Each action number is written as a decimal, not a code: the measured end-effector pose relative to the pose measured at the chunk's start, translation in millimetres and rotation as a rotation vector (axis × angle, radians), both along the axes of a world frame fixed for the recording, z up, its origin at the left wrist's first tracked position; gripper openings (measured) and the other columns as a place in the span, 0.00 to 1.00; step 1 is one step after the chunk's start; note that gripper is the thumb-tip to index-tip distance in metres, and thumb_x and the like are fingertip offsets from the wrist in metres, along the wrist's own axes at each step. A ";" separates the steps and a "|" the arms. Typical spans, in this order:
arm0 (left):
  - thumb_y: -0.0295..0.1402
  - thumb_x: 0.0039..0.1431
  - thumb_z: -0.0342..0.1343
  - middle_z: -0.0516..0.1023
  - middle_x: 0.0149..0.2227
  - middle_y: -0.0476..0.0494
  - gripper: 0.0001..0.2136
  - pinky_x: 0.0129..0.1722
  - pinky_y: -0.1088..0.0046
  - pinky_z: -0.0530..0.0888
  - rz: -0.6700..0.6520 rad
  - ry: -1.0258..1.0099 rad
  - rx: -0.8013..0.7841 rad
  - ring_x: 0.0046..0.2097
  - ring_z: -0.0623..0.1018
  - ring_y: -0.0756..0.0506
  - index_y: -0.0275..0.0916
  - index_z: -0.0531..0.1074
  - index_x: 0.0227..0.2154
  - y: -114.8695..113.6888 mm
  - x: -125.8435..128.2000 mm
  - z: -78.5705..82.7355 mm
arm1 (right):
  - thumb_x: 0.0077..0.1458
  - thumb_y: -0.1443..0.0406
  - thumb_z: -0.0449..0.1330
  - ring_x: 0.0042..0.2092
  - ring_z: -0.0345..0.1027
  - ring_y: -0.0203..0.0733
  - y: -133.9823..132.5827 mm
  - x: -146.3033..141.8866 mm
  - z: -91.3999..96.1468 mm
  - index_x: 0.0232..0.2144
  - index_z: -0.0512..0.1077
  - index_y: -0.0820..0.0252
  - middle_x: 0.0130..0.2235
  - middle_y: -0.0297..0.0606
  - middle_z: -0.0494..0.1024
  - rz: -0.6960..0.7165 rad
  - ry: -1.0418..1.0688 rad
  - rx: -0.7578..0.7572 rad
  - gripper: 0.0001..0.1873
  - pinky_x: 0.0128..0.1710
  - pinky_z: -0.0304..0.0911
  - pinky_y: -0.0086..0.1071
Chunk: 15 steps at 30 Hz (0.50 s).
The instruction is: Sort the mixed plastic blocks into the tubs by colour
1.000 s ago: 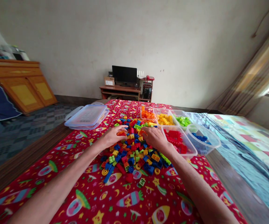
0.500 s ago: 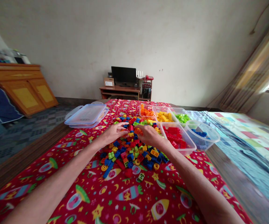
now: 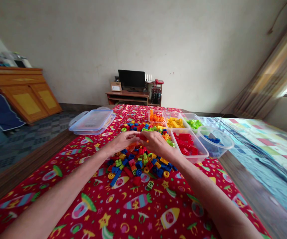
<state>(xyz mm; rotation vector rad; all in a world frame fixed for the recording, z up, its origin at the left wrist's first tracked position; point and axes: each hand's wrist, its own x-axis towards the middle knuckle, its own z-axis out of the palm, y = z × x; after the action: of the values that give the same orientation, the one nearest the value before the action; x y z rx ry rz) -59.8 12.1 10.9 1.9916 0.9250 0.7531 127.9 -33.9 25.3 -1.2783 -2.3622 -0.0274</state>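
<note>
Over a heap of mixed building blocks [image 3: 143, 162], my left hand [image 3: 123, 140] and my right hand [image 3: 155, 141] meet, fingertips close together. Fingers on both hands are curled inward. A bit of red shows between the fingertips; whether it is a held block or one lying behind, I cannot tell. Below the hands are orange, red, blue, yellow and green blocks, some hidden by my fingers. Just right of my right hand stands a clear box [image 3: 198, 153] of red blocks [image 3: 186, 144].
Farther back are boxes of orange blocks [image 3: 156, 117], yellow blocks [image 3: 175, 122] and green blocks [image 3: 193, 124]. A round clear tub [image 3: 224, 146] with blue blocks [image 3: 212, 140] stands at the right. Stacked clear lids [image 3: 93, 120] lie at the left on the red patterned cloth [image 3: 133, 215].
My hands have come together over the heap; the gap between their fingertips has closed. My right hand has shifted slightly left. The boxes have stayed in place.
</note>
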 end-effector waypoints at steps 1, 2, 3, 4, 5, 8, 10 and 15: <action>0.51 0.51 0.56 0.80 0.33 0.44 0.26 0.33 0.71 0.73 0.033 0.044 0.049 0.35 0.77 0.43 0.37 0.74 0.47 0.8 -2.2 1.6 | 0.60 0.64 0.52 0.35 0.70 0.37 -0.2 3.2 1.5 0.40 0.71 0.61 0.35 0.40 0.79 -0.032 -0.007 0.007 0.11 0.33 0.55 0.27; 0.50 0.52 0.56 0.80 0.33 0.43 0.25 0.35 0.70 0.73 0.074 0.098 0.104 0.35 0.78 0.43 0.37 0.74 0.46 1.6 -4.4 3.2 | 0.60 0.65 0.51 0.35 0.70 0.37 -0.6 6.4 3.3 0.40 0.71 0.61 0.35 0.40 0.78 -0.065 -0.016 0.019 0.11 0.33 0.55 0.27; 0.49 0.52 0.57 0.80 0.34 0.43 0.23 0.36 0.69 0.73 0.116 0.155 0.168 0.36 0.78 0.42 0.37 0.75 0.44 2.0 -6.1 4.7 | 0.60 0.65 0.51 0.36 0.70 0.38 -1.3 9.3 5.2 0.40 0.71 0.61 0.35 0.40 0.78 -0.096 -0.029 0.030 0.11 0.34 0.56 0.28; 0.48 0.52 0.57 0.80 0.35 0.42 0.22 0.38 0.68 0.73 0.149 0.206 0.232 0.37 0.78 0.42 0.37 0.76 0.43 1.8 -6.9 5.9 | 0.59 0.66 0.51 0.37 0.70 0.38 -2.2 11.7 7.1 0.40 0.71 0.61 0.36 0.41 0.78 -0.124 -0.044 0.041 0.11 0.35 0.56 0.28; 0.47 0.52 0.57 0.80 0.36 0.42 0.20 0.40 0.67 0.73 0.165 0.248 0.289 0.38 0.78 0.41 0.38 0.77 0.42 0.8 -6.7 6.8 | 0.58 0.66 0.50 0.37 0.70 0.39 -3.3 13.5 8.8 0.41 0.71 0.61 0.36 0.41 0.78 -0.150 -0.059 0.050 0.12 0.35 0.57 0.28; 0.42 0.51 0.59 0.80 0.38 0.43 0.15 0.44 0.67 0.72 0.058 0.344 0.361 0.41 0.77 0.41 0.40 0.77 0.39 -6.1 -0.5 5.2 | 0.58 0.67 0.50 0.38 0.69 0.40 -6.6 14.9 12.3 0.42 0.71 0.61 0.37 0.42 0.78 -0.191 -0.088 0.066 0.13 0.37 0.58 0.29; 0.38 0.49 0.60 0.80 0.40 0.44 0.14 0.45 0.67 0.72 -0.062 0.406 0.358 0.42 0.77 0.42 0.41 0.77 0.40 -11.8 5.4 0.4 | 0.57 0.67 0.50 0.39 0.69 0.40 -7.9 14.0 12.6 0.42 0.71 0.62 0.37 0.42 0.78 -0.201 -0.096 0.072 0.13 0.37 0.58 0.29; 0.36 0.53 0.56 0.79 0.44 0.43 0.14 0.48 0.67 0.71 -0.104 0.523 0.432 0.44 0.77 0.42 0.40 0.75 0.42 -16.0 9.4 -7.5 | 0.58 0.66 0.51 0.38 0.69 0.39 -7.3 12.6 9.9 0.41 0.71 0.62 0.35 0.41 0.78 -0.189 -0.088 0.063 0.12 0.35 0.57 0.28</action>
<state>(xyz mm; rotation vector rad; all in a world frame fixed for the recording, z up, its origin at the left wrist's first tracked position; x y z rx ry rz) -50.5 -3.9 3.4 2.6733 0.9963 0.3939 140.4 -41.2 35.2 -1.4931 -2.2843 -0.2189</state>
